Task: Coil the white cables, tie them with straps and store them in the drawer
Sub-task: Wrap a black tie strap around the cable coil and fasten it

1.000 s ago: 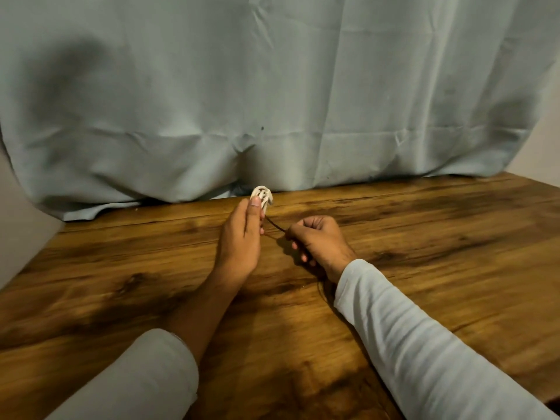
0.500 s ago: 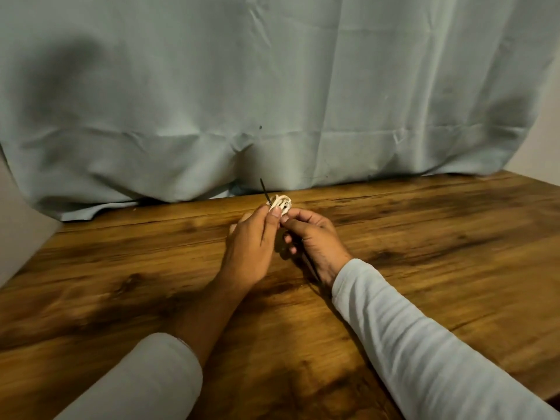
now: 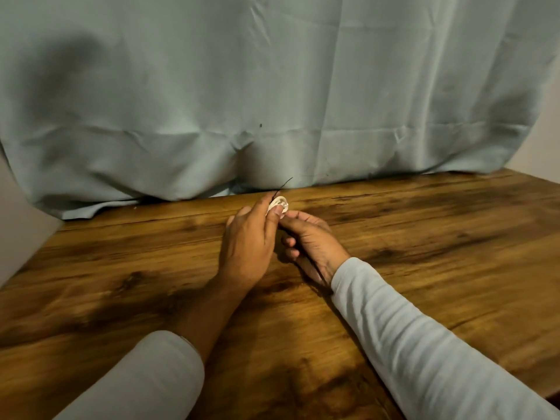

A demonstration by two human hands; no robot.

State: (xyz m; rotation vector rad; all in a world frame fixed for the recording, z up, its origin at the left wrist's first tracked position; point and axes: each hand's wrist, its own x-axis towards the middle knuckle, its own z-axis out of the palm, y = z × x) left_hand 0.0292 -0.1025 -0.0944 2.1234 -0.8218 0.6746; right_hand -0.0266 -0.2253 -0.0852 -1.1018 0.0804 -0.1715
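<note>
Both hands are meeting above the wooden table (image 3: 424, 268): left hand (image 3: 247, 245) pinching the small white coiled cable (image 3: 278, 204), right hand (image 3: 315, 244) curled, fingertips touching it beside a thin black strap (image 3: 283, 184).

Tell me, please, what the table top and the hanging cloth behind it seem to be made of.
Table top: looks like wood or a wood-print laminate, brown with dark grain streaks and a slight sheen; which one is unclear. Hanging cloth: thin woven fabric, pale blue-grey and matte, judging by its creases and soft folds.

cable (image 3: 278, 204) – white | strap (image 3: 285, 183) – seemingly black | table (image 3: 424, 237) brown woodgrain | curtain (image 3: 272, 86) grey-blue
</note>
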